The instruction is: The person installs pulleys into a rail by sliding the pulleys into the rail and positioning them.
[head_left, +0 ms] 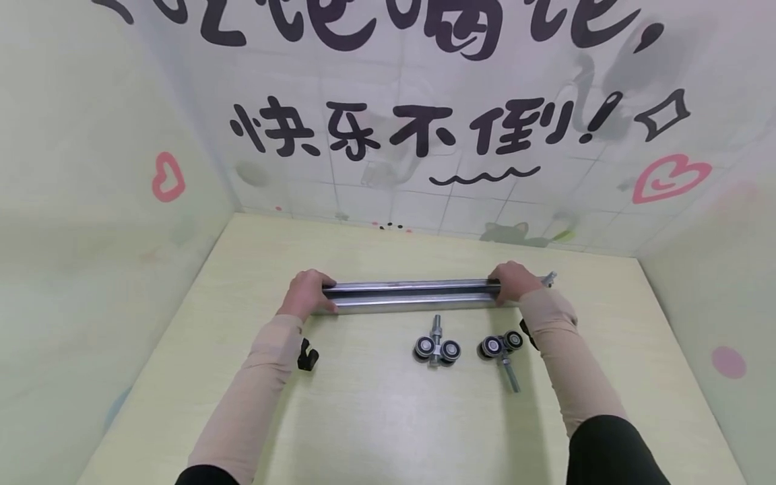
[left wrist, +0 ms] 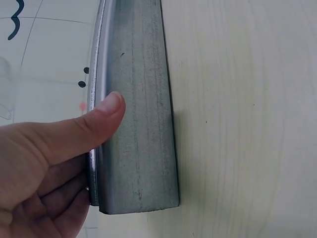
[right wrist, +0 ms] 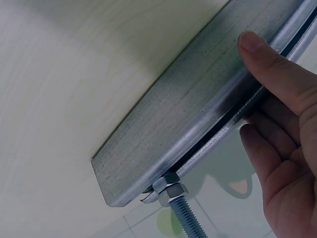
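Observation:
A long silver metal channel rail (head_left: pixel 412 307) lies across the table, its slot facing up. At the left end, my left hand (head_left: pixel 308 293) grips it, the thumb on the near side face (left wrist: pixel 138 124) and the fingers round behind. Nearer the right end my right hand (head_left: pixel 514 279) holds it likewise, thumb on the side face (right wrist: pixel 188 99). Out of the slot at that end pokes a threaded bolt (right wrist: pixel 185 215) with hex nuts (right wrist: pixel 173 194); whatever it joins inside the rail is hidden.
Two roller trolleys with threaded bolts lie in front of the rail: one trolley (head_left: pixel 450 351) near the middle, another trolley (head_left: pixel 492 346) by the right forearm. Behind the table (head_left: pixel 376 417) stands a printed wall (head_left: pixel 364 195), with side walls left and right.

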The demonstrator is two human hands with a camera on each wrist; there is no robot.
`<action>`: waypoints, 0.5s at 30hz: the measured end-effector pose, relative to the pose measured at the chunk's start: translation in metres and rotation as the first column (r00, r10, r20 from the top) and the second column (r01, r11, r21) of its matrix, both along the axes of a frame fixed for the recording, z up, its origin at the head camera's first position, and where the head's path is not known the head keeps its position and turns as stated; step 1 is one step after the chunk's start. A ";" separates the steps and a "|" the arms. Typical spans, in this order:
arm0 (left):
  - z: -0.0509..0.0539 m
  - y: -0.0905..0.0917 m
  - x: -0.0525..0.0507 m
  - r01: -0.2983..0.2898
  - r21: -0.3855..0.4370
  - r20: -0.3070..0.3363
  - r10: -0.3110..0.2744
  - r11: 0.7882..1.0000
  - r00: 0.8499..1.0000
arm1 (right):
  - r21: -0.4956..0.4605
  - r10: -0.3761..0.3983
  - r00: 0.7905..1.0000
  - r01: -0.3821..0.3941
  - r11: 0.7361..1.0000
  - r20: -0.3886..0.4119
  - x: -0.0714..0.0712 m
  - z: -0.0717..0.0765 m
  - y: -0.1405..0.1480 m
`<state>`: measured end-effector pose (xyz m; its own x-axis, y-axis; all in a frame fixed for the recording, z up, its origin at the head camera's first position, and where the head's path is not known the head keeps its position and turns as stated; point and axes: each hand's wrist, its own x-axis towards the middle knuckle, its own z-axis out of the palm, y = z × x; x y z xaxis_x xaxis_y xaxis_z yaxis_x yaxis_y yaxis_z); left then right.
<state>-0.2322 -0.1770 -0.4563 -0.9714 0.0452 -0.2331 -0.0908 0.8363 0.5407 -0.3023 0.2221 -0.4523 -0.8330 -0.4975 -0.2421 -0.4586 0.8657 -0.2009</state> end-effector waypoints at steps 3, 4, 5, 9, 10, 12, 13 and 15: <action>-0.001 0.000 0.001 0.008 -0.001 -0.011 -0.008 1.000 1.000 | 0.001 -0.025 1.000 0.025 1.000 0.011 0.000 0.003 -0.001; -0.001 0.001 0.001 0.010 0.001 -0.015 -0.010 1.000 1.000 | 0.002 -0.032 0.999 0.032 0.999 0.012 0.000 0.004 -0.001; -0.001 0.001 0.001 0.012 0.004 -0.014 -0.012 1.000 1.000 | 0.001 -0.042 0.999 0.042 0.999 0.013 0.001 0.005 -0.002; -0.002 0.000 0.000 0.025 0.001 -0.018 -0.025 1.000 1.000 | -0.010 -0.054 0.999 0.054 0.998 0.004 0.002 0.004 -0.002; -0.003 0.000 0.000 0.028 -0.005 -0.020 -0.028 1.000 0.999 | -0.013 -0.055 0.998 0.055 0.998 -0.002 0.002 0.004 -0.002; -0.003 -0.001 0.001 0.039 -0.018 -0.029 -0.040 0.999 0.999 | -0.018 -0.053 0.998 0.052 0.998 -0.017 0.002 0.002 -0.003; -0.004 -0.002 0.001 0.047 -0.022 -0.031 -0.047 0.999 0.998 | -0.018 -0.052 0.998 0.052 0.998 -0.023 0.003 0.002 -0.003; -0.004 -0.002 0.001 0.058 -0.026 -0.030 -0.059 0.998 0.998 | -0.015 -0.054 0.998 0.053 0.998 -0.032 0.003 0.001 -0.004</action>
